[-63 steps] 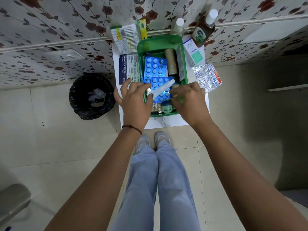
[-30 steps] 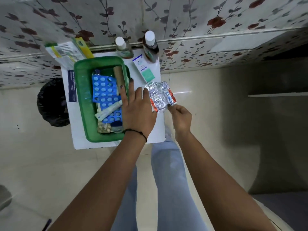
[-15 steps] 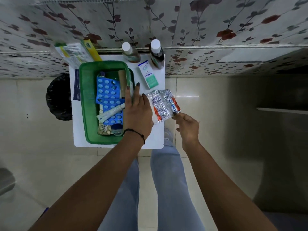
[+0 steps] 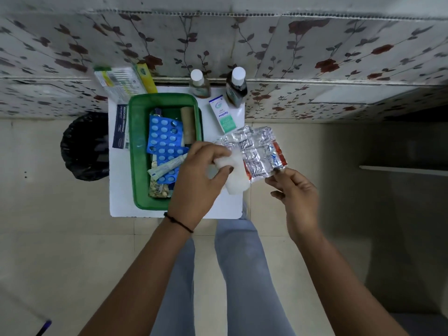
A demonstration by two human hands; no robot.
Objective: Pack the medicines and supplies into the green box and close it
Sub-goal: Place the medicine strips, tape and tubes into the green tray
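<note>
Packed: blue blister packs [image 4: 164, 139], tube [image 4: 167, 167] inside green box [image 4: 137, 151], beside left hand [image 4: 196, 180].
Hands: left pinching white pad [image 4: 234, 175]; right hand [image 4: 297, 190] pinching foil strips [image 4: 259, 151].
Left: bottles [image 4: 236, 87], cartons beyond hands; closing.

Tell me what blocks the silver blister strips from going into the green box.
Only the left hand, holding a white pad, lies between the silver blister strips in the right hand and the open green box.

green box [image 4: 138, 151]: glossy smooth plastic | strips pinched in my right hand [image 4: 297, 192]: crinkled shiny foil [image 4: 259, 151] | pad in my left hand [image 4: 197, 184]: soft matt white gauze [image 4: 234, 177] | blue blister sheets [image 4: 164, 137]: glossy plastic | desk [image 4: 121, 185]: smooth matt white | floor [image 4: 60, 238]: glossy tile
</note>
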